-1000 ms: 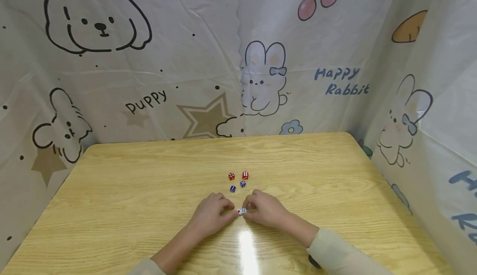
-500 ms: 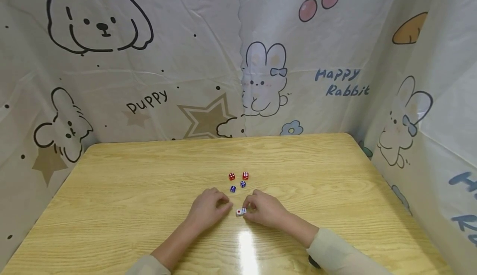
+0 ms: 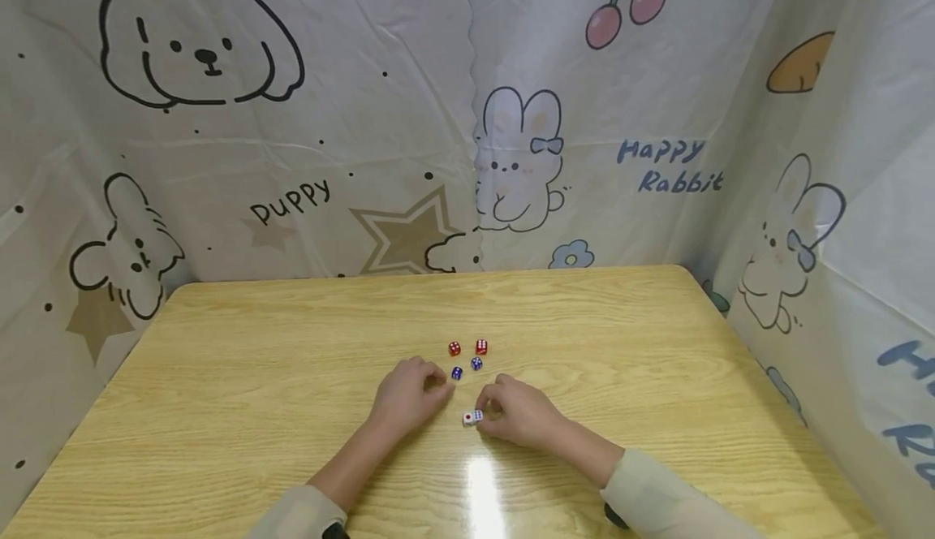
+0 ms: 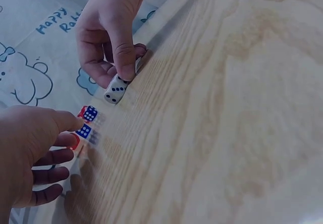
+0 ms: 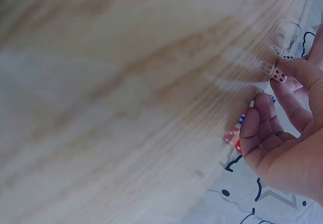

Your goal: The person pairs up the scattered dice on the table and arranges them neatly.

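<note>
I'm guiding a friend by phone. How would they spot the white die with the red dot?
On the table, find the right hand. At its fingertips is a blue-dotted die. Just left of that sits the red-dot die, white like its neighbour but showing one big red dot.

The head camera looks forward and down from farthest back, over left hand [image 3: 407,397], right hand [image 3: 520,411] and counter [image 3: 256,360] to the printed curtain [image 3: 409,117]; both wrist views sit low, close, tilted; the left faces the right hand; the right catches the left hand at its edge; all share the dice [image 3: 468,418].
</note>
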`<state>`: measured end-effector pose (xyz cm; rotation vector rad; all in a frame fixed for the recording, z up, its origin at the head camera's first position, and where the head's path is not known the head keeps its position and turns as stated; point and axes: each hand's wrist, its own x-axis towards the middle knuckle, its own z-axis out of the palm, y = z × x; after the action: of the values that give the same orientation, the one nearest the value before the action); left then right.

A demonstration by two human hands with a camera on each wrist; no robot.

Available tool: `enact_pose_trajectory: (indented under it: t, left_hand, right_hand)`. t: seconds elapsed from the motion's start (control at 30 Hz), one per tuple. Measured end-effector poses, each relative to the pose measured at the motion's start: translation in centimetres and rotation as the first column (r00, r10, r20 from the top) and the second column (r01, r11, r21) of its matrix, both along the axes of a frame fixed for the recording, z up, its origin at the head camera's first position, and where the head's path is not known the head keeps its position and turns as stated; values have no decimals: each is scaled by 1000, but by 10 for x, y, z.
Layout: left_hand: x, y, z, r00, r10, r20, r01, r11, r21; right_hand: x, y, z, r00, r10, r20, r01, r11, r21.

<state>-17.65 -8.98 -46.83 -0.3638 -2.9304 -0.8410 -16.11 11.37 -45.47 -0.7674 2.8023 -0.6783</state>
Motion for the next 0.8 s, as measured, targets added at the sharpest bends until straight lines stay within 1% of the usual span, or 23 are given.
enact_pose_trajectory:
  t: [0.37, 0.53, 0.63, 0.8]
  left_hand:
    - [-13, 5, 2, 1000, 5, 5, -5, 999, -33]
    - [-18, 8, 0, 1000, 14, 19, -13, 999, -50]
    - [-20, 11, -2, 1000, 15, 21, -14, 998, -53]
    - [-21, 13, -1, 1000, 8, 11, -7, 998, -58]
  right_hand:
    - [-1, 0, 0, 1000, 7, -5, -7, 1000, 9]
    - [-1, -1, 1, 1000, 7, -2, -7, 1000, 10]
    - [-1, -1, 2, 1000, 4, 11, -4, 1000, 8]
    - [-1, -1, 2, 1000, 0, 15, 0, 1000, -5]
